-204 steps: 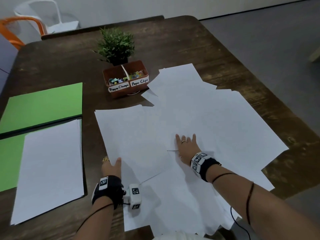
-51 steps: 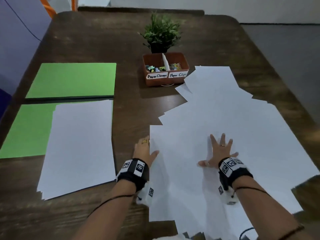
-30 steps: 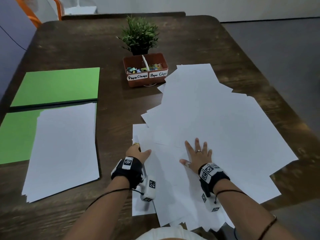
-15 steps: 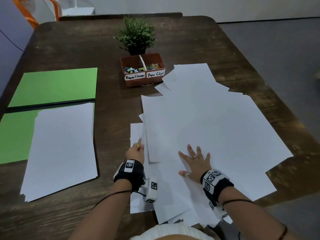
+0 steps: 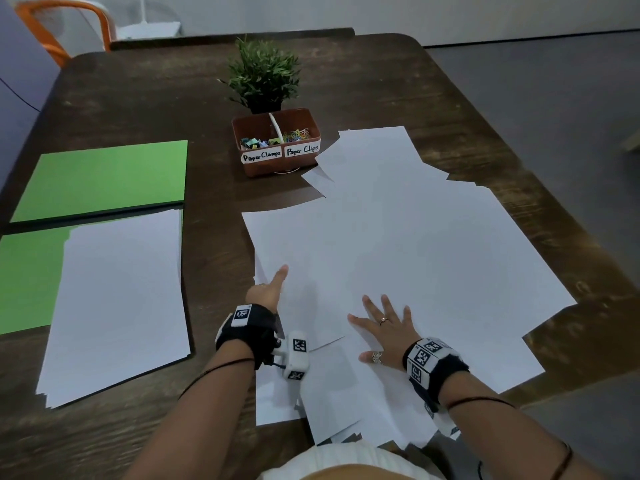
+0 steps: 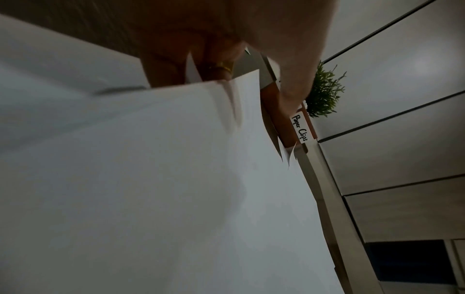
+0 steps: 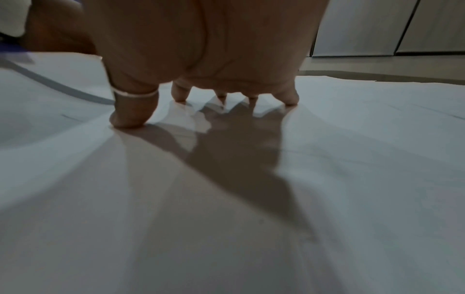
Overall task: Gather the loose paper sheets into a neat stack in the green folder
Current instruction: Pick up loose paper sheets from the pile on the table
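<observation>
Loose paper sheets (image 5: 398,244) lie fanned, overlapping; right hand (image 5: 382,329) presses flat, fingers spread; left hand (image 5: 268,291) pinches their edge.

You are looking down on a dark wooden table (image 5: 363,81) with rounded corners and a worn, streaked top. Grey floor (image 5: 554,109) spreads to its right, meeting a pale wall (image 5: 381,12) along a dark baseboard. An orange chair (image 5: 65,26) stands past the far left corner.

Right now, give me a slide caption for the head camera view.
Both hands gather loose sheets on a wooden table, beside a green folder already holding a stack.
</observation>
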A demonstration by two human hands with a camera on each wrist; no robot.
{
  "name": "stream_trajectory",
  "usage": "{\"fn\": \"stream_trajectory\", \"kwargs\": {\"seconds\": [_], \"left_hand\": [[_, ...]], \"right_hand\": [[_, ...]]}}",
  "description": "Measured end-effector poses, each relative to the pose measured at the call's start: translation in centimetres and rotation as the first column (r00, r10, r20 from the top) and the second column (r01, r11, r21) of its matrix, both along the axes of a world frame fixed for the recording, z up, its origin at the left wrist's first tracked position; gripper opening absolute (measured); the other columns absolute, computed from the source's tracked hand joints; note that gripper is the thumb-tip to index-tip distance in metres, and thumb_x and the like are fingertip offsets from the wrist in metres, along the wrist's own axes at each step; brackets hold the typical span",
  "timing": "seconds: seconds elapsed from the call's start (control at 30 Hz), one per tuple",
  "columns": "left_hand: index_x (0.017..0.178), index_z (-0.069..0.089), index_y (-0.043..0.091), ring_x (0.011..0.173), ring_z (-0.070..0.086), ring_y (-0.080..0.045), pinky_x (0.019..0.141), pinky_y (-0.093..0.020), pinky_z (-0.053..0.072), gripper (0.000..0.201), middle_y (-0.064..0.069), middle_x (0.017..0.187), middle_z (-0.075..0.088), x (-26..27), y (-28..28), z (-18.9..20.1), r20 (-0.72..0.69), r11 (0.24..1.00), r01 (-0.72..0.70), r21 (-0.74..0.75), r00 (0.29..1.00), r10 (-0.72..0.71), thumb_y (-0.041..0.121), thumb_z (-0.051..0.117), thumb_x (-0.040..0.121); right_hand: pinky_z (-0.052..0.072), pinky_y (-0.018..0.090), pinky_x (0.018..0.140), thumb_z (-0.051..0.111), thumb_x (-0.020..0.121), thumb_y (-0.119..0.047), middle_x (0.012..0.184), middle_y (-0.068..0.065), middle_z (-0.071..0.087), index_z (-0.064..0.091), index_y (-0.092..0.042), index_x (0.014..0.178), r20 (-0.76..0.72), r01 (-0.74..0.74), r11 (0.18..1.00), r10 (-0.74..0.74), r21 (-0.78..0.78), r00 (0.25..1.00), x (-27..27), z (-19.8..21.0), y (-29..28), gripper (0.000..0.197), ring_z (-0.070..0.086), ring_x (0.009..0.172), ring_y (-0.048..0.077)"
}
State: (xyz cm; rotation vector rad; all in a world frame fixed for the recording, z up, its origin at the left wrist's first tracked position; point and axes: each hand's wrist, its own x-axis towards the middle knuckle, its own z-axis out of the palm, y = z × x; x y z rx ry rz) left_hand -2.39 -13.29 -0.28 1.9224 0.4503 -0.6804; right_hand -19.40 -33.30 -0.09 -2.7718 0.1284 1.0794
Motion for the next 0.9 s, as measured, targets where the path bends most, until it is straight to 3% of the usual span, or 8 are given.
{"fn": "stream_trajectory", "kwargs": {"seconds": [0.1,0.17,0.23,0.4,0.5,0.6,0.77,0.9], "left_hand": [[0.064,0.058,0.005,0.078,0.061,-0.028,0.069,-0.03,0.045,0.037,-0.011,0.07,0.06,-0.3,0.1,-0.2,0.058,0.991,0.118,0.062,0.991,-0.122,0.036,0.076,0.075],[0.072,0.061,0.003,0.085,0.064,-0.031,0.07,-0.028,0.046,0.028,-0.013,0.082,0.067,-0.9,-0.1,-0.1,0.131,0.972,0.157,0.174,0.975,-0.181,0.028,0.074,0.077],[0.088,0.063,-0.004,0.089,0.063,-0.033,0.069,-0.029,0.046,0.034,-0.019,0.095,0.067,-1.6,-0.6,0.0,0.197,0.926,0.2,0.319,0.942,-0.271,0.029,0.069,0.081],[0.105,0.057,-0.007,0.097,0.061,-0.035,0.076,-0.034,0.049,0.038,-0.021,0.105,0.063,-2.4,-1.5,0.5,0.203,0.872,0.237,0.428,0.915,-0.348,0.024,0.064,0.084],[0.1,0.057,-0.008,0.096,0.061,-0.036,0.075,-0.034,0.048,0.033,-0.021,0.104,0.063,-2.0,-1.4,0.5,0.192,0.853,0.265,0.449,0.904,-0.382,0.02,0.063,0.084],[0.095,0.059,-0.009,0.087,0.062,-0.035,0.065,-0.031,0.045,0.037,-0.022,0.097,0.065,-1.6,-1.1,0.4,0.21,0.868,0.238,0.436,0.911,-0.355,0.024,0.066,0.08],[0.104,0.058,-0.004,0.097,0.06,-0.03,0.075,-0.028,0.046,0.046,-0.016,0.105,0.062,-1.6,-1.1,0.6,0.27,0.859,0.252,0.446,0.877,-0.397,0.03,0.071,0.075],[0.11,0.061,-0.001,0.106,0.056,-0.029,0.084,-0.028,0.045,0.05,-0.014,0.118,0.054,-1.5,-1.3,0.9,0.214,0.811,0.301,0.502,0.865,-0.453,0.032,0.071,0.074]], "right_hand": [[-0.007,0.063,0.109,0.047,0.087,-0.058,0.151,-0.006,-0.032,-0.005,-0.047,0.144,-0.003,0.004,1.0,-0.004,0.007,1.0,-0.1,0.0,-0.1,0.078,-0.031,0.138,0.029],[-0.008,0.063,0.109,0.048,0.088,-0.056,0.151,-0.007,-0.032,-0.004,-0.047,0.144,-0.002,0.014,1.0,-0.014,0.015,1.0,-0.2,0.1,0.0,0.078,-0.031,0.138,0.029],[-0.008,0.063,0.109,0.048,0.089,-0.055,0.151,-0.006,-0.033,-0.005,-0.047,0.144,-0.003,0.019,1.0,-0.019,0.018,1.0,-0.2,0.0,0.2,0.077,-0.031,0.138,0.029],[-0.009,0.065,0.107,0.046,0.089,-0.055,0.145,-0.007,-0.039,-0.007,-0.047,0.144,0.003,0.027,0.999,-0.027,0.025,1.0,-0.3,-0.1,0.5,0.077,-0.033,0.137,0.029],[-0.01,0.065,0.107,0.046,0.089,-0.056,0.136,-0.009,-0.044,-0.008,-0.047,0.144,0.005,0.024,0.999,-0.025,0.025,1.0,-0.4,-0.2,0.5,0.078,-0.034,0.136,0.03],[-0.01,0.065,0.106,0.047,0.089,-0.054,0.141,-0.009,-0.042,-0.007,-0.046,0.144,-0.001,0.03,0.999,-0.03,0.026,1.0,-0.3,-0.2,0.5,0.078,-0.033,0.137,0.03],[-0.009,0.066,0.106,0.049,0.089,-0.053,0.15,-0.005,-0.034,-0.004,-0.046,0.145,-0.002,0.047,0.998,-0.047,0.039,0.999,-0.2,0.0,0.6,0.078,-0.032,0.137,0.03],[-0.011,0.065,0.106,0.049,0.088,-0.055,0.152,-0.005,-0.031,0.0,-0.045,0.146,0.017,0.074,0.995,-0.075,0.063,0.997,-0.3,0.2,0.9,0.076,-0.031,0.138,0.03]]}}
